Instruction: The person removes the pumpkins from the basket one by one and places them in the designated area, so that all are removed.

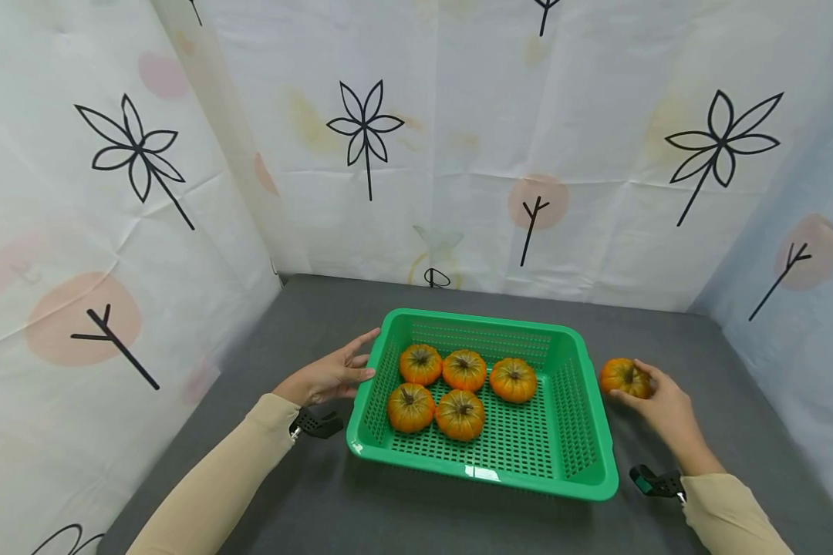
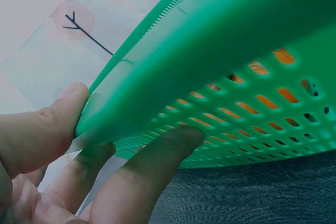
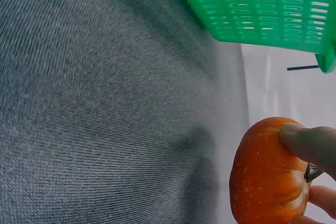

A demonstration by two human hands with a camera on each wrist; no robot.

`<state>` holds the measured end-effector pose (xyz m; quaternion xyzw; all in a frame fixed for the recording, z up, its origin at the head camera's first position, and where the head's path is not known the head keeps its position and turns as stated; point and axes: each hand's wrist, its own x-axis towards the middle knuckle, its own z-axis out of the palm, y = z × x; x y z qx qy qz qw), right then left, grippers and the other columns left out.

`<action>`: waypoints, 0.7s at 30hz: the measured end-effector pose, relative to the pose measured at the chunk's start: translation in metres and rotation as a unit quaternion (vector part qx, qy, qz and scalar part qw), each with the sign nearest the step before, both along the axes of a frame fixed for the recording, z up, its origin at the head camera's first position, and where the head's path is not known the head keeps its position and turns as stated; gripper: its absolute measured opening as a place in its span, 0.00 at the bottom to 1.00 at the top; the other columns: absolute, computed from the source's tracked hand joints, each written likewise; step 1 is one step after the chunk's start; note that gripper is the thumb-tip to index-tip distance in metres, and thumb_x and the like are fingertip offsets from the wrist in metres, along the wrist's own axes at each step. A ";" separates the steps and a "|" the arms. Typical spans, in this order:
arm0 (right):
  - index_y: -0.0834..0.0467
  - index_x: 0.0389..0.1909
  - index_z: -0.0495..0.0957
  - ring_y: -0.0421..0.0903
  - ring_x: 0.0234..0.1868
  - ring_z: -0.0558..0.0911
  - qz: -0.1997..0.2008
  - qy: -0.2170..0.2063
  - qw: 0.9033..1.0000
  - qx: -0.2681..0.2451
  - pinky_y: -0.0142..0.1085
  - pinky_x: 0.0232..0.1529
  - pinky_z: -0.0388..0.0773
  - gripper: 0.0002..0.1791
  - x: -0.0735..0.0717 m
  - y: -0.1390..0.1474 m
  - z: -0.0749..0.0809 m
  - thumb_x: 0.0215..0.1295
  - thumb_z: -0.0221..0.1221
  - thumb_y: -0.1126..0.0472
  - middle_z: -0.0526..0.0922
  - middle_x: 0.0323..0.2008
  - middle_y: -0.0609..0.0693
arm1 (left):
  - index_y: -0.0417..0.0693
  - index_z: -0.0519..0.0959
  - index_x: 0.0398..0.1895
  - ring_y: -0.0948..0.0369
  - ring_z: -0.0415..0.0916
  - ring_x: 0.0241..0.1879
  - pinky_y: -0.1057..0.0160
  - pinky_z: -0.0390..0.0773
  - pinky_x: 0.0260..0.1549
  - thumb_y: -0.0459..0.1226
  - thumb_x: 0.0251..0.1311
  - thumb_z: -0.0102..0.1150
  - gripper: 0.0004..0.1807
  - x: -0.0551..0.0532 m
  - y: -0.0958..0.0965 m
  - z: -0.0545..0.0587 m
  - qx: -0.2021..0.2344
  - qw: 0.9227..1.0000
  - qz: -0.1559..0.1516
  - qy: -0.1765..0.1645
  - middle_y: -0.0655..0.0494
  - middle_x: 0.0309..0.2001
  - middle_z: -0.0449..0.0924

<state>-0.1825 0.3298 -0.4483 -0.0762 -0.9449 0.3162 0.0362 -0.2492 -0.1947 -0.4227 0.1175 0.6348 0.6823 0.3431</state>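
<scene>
A green plastic basket with perforated walls sits on the dark table in the head view. Inside it, toward the left, lie several small orange pumpkins with dry stems. My left hand is at the basket's left side, fingers extended. In the left wrist view, one fingertip touches the rim and another overlaps the perforated wall. Right of the basket, my right hand pinches another pumpkin between thumb and fingers. That pumpkin shows its stem toward the palm in the right wrist view.
The dark grey table extends around the basket. A pale cloth printed with flowers and twigs hangs behind the table and along both sides. Dark wrist devices are strapped to both wrists.
</scene>
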 end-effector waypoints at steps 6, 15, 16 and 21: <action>0.70 0.71 0.53 0.77 0.61 0.61 0.005 -0.017 1.000 0.000 0.68 0.56 0.66 0.47 -0.002 0.002 -0.003 0.63 0.64 0.47 0.55 0.65 0.80 | 0.69 0.34 0.78 0.47 0.76 0.58 0.45 0.80 0.50 0.28 0.67 0.53 0.50 0.000 0.000 -0.001 0.001 1.000 -0.003 0.002 0.40 0.75 0.50; 0.71 0.70 0.55 0.78 0.60 0.61 0.012 -0.023 1.000 0.011 0.69 0.55 0.65 0.46 -0.005 0.004 -0.006 0.62 0.64 0.48 0.57 0.64 0.81 | 0.71 0.35 0.78 0.47 0.76 0.57 0.46 0.80 0.50 0.29 0.67 0.54 0.49 0.000 0.000 -0.001 0.000 1.000 0.000 0.003 0.40 0.75 0.50; 0.72 0.70 0.55 0.78 0.60 0.61 0.012 -0.024 1.000 0.011 0.69 0.55 0.65 0.46 -0.005 0.004 -0.007 0.61 0.64 0.48 0.57 0.64 0.81 | 0.71 0.36 0.78 0.47 0.76 0.57 0.46 0.81 0.50 0.28 0.67 0.54 0.49 0.000 0.000 -0.001 0.000 1.000 0.001 0.003 0.41 0.75 0.50; 0.72 0.70 0.55 0.78 0.60 0.60 0.015 -0.031 0.999 0.013 0.70 0.56 0.64 0.47 -0.007 0.007 -0.009 0.62 0.64 0.47 0.56 0.64 0.81 | 0.72 0.37 0.77 0.47 0.76 0.57 0.46 0.81 0.50 0.28 0.67 0.54 0.49 0.000 0.001 0.001 0.002 1.000 0.002 -0.001 0.41 0.76 0.49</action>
